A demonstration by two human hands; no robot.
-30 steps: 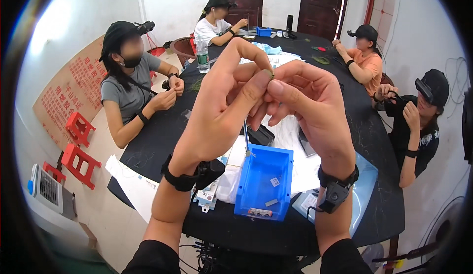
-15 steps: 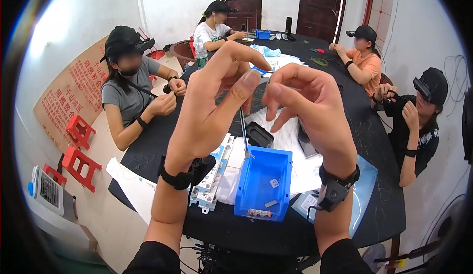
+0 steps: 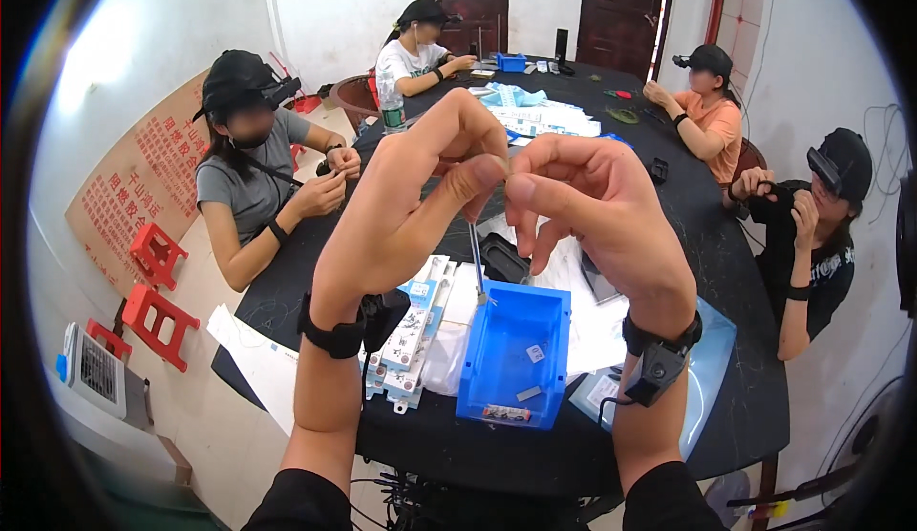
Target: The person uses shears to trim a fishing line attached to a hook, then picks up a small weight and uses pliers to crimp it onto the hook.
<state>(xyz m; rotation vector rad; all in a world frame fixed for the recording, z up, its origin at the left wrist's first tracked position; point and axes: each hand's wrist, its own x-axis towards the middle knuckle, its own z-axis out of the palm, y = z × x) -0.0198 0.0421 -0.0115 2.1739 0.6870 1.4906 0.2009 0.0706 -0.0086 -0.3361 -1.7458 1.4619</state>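
Above the blue plastic tray, my left hand (image 3: pixel 411 197) bends its index finger and thumb into a closed pinch. My right hand (image 3: pixel 602 197) is pinched too, its thumb and index fingertips against those of the left. Whatever lies between the fingertips is too small to make out. A thin metal rod (image 3: pixel 477 262) slants from below my left fingers to the tray's far left corner; its upper end is hidden, so I cannot tell whether I hold it. In the blue tray (image 3: pixel 465 378) lie a white label (image 3: pixel 535 352), a small grey piece (image 3: pixel 528 393) and an orange-and-white cylinder (image 3: pixel 506 414).
White-and-blue printed packages (image 3: pixel 411 340) lie left of the tray. Behind it sits a black open case (image 3: pixel 503 257); at right lies a light-blue sheet (image 3: pixel 712 354). Several people work around the black-covered table (image 3: pixel 745 302). Red stools (image 3: pixel 160 326) stand on the floor at left.
My hands have come together: the left thumb closed onto its index finger, and the right fingers drew into a pinch against them. The view shifted slightly.
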